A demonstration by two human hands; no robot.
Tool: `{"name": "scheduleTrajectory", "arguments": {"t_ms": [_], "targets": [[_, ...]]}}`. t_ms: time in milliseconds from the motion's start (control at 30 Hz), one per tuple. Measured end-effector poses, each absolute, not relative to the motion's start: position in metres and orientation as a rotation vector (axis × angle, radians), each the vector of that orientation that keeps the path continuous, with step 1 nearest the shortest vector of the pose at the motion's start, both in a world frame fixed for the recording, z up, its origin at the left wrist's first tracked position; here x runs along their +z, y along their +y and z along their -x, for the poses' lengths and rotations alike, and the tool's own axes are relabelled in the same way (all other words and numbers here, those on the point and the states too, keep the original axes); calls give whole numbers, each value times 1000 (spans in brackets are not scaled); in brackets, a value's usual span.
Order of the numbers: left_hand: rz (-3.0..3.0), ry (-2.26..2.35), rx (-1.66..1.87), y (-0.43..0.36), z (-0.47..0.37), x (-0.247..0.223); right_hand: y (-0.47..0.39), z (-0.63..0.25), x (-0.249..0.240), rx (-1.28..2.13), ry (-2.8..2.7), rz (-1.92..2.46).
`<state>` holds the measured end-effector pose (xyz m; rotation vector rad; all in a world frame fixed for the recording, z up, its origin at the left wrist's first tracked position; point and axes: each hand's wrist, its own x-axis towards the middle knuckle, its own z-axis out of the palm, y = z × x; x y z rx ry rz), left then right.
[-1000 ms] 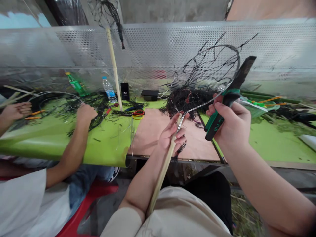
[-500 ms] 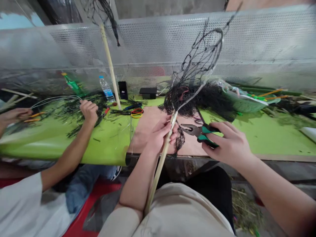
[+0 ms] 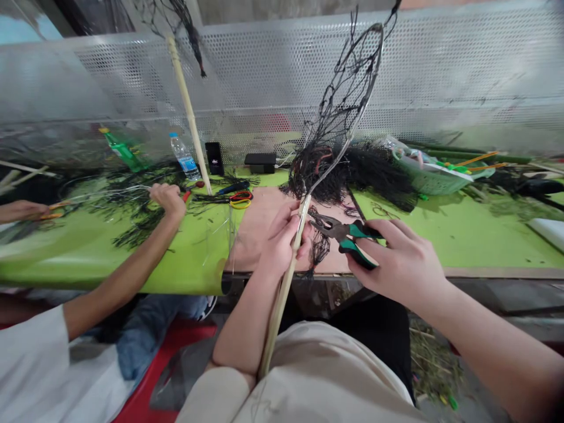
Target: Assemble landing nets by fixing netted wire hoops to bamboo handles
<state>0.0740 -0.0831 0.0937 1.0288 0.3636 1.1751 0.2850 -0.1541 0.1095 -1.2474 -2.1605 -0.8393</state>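
My left hand (image 3: 284, 241) is wrapped round the upper part of a pale bamboo stick (image 3: 282, 299), which leans back along my forearm. A wire loop (image 3: 363, 106) rises from the stick's top end, with black netting (image 3: 328, 108) hanging on it. My right hand (image 3: 399, 252) grips pliers (image 3: 350, 235) by their green and black handles. The pliers' jaws are parted, close to the right of the stick's top. Whether they touch the wire there cannot be made out. Dark mesh (image 3: 318, 249) dangles just below the jaws.
On the left a co-worker's hands (image 3: 167, 198) hold wire. Another bamboo stick (image 3: 189, 111) stands behind scissors (image 3: 241, 200), a water bottle (image 3: 184, 158) and a phone (image 3: 214, 158). A green basket (image 3: 434, 176) sits at the right. A perforated metal screen (image 3: 264, 70) runs behind the table.
The pliers and my right hand have moved left, closer to the stick. The wire loop has tipped up and slightly left. The co-worker's nearer hand has shifted right.
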Motion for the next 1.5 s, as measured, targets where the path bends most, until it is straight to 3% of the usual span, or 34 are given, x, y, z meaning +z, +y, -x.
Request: {"name": "scheduleTrajectory", "arguments": {"t_ms": [1200, 1500], "targets": [[-1344, 660, 1250, -92, -75, 97, -155, -282, 116, -1074, -2206, 1136], [-1608, 773, 1311, -95, -74, 105, -156, -286, 134, -744, -2281, 1086]]}}
